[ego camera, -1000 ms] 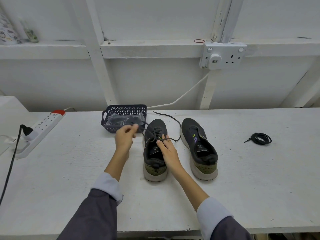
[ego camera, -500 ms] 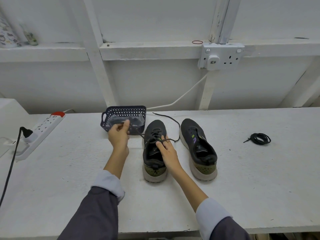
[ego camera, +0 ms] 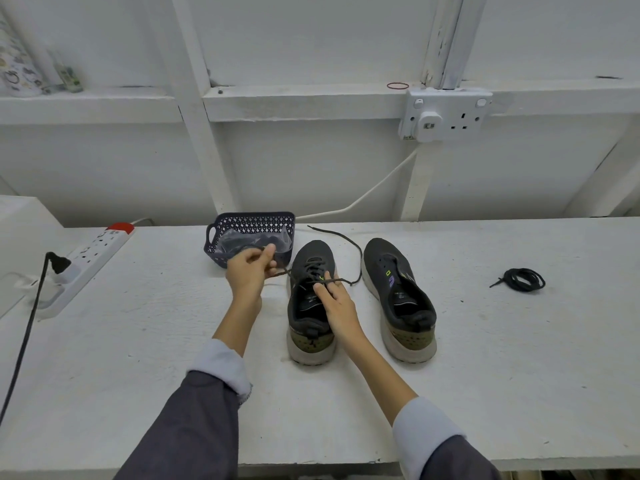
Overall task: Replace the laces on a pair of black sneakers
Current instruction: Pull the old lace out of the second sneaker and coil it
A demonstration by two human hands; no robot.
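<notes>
While the left hand (ego camera: 247, 271) pinches the lace (ego camera: 343, 280), the right hand (ego camera: 337, 308) presses the sneaker (ego camera: 313, 252), fingers straight. A coiled lace (ego camera: 524, 279) lies at three o'clock.

No word, brand or number can be read anywhere in the head view. The sneaker on the right (ego camera: 398, 292) bears a small yellow-green mark and a purple one on its tongue, and the sneaker on the left (ego camera: 309, 261) shows faint pale print on its insole, all too small to make out. The white container (ego camera: 15, 71) on the shelf at the far left carries a printed pattern, too blurred to tell whether any of it is lettering
</notes>
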